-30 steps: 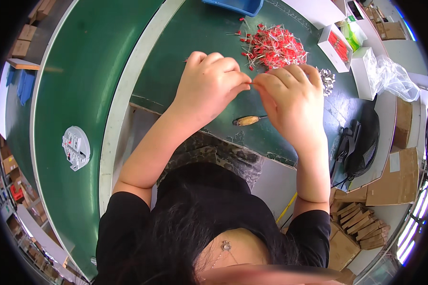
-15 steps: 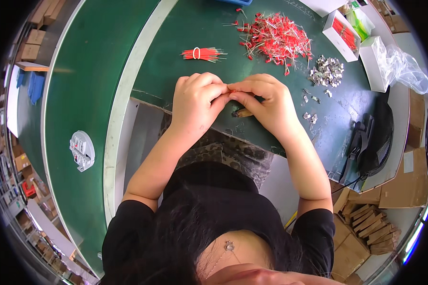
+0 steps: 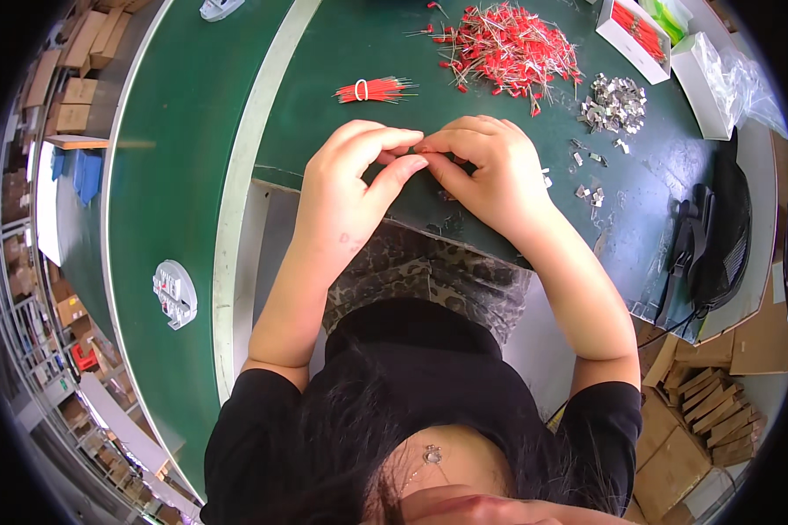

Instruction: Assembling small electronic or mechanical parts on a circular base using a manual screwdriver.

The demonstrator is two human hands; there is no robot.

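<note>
My left hand (image 3: 346, 179) and my right hand (image 3: 495, 175) meet fingertip to fingertip above the near edge of the green table. The right thumb and index finger pinch a small red part (image 3: 424, 150), mostly hidden by the fingertips. On the left, thumb and index finger are bent toward that same spot; what lies between them is too small to make out. Beyond my left hand lies a bundle of red parts with thin wire leads (image 3: 378, 89), held by a white band. A loose heap of similar red parts (image 3: 508, 52) spreads farther right.
Small metal clips (image 3: 613, 103) form a pile right of the heap, with several strays nearer. White boxes (image 3: 635, 39), one holding red parts, stand at the back right. A black mesh bag (image 3: 722, 232) lies at the right edge. Left is a green surface with a grey round holder (image 3: 175, 295).
My left thumb and index fingertips have spread slightly apart, while the right hand keeps its pinch. The whole view has shifted a little, and a second grey holder now shows at the upper left.
</note>
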